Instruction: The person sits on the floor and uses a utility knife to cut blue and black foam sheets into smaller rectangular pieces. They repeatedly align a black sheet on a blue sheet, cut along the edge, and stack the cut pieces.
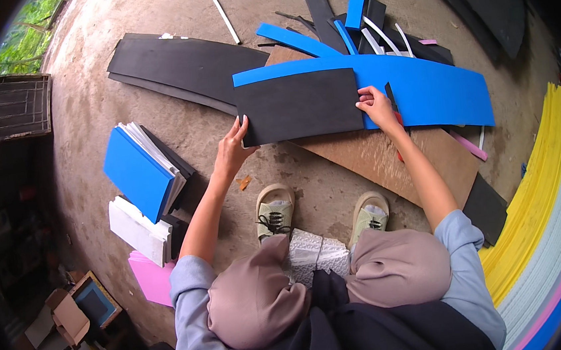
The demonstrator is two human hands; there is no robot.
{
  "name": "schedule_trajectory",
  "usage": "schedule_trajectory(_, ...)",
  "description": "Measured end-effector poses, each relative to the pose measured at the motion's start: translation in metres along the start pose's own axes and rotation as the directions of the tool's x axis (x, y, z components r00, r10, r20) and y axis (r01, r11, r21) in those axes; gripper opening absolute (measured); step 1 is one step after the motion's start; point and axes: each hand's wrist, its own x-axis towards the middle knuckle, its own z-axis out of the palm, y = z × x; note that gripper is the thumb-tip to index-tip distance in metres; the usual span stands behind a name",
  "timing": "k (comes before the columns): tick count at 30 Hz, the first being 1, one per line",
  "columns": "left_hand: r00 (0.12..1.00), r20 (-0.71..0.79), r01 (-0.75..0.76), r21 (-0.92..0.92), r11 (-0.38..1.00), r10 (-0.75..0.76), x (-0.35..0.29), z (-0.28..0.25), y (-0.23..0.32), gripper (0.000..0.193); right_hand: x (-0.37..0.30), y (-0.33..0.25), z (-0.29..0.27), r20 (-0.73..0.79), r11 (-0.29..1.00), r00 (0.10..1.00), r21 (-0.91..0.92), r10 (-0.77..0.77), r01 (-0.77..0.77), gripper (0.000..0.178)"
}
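Note:
A rectangular black foam sheet (298, 107) lies over a longer blue foam sheet (433, 95), whose strip shows along the top edge and whose wide end extends to the right. My left hand (230, 149) grips the black sheet's lower left corner, with fingertips at the left edge and the thumb below. At its right edge, my right hand (376, 106) pinches the sheet between thumb and fingers. Beside my right wrist, a tool with red parts (399, 119) and a dark blade lies on the blue sheet, partly hidden by my arm. Underneath is a brown wooden board (372, 157).
Long black sheets (171, 64) lie at the far left; blue offcuts (295, 40) and black and white strips pile up beyond. Blue (137, 171), white (139, 227) and pink stacks (151, 276) stand at left. Yellow sheets (528, 186) are piled at right. My shoes (275, 212) are in front.

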Motion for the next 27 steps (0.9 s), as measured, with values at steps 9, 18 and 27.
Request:
schedule_trajectory(9, 0.994, 0.106, 0.000, -0.012, 1.000, 0.001, 0.012, -0.015, 0.003, 0.074, 0.002, 0.003, -0.005, -0.007, 1.000, 1.000, -0.019, 0.016, -0.016, 0.032)
schedule_trajectory(18, 0.918, -0.038, 0.375, -0.238, 0.896, -0.394, 0.043, -0.015, -0.008, 0.039, 0.000, -0.011, 0.000, 0.036, 0.990, 0.993, -0.090, 0.111, -0.108, 0.032)
schedule_trajectory(27, 0.948, -0.260, 0.186, -0.005, 0.983, -0.181, 0.056, -0.005, 0.051, 0.066, -0.050, -0.008, -0.027, -0.274, 0.867, 0.938, -0.495, -0.212, 0.052, 0.049)
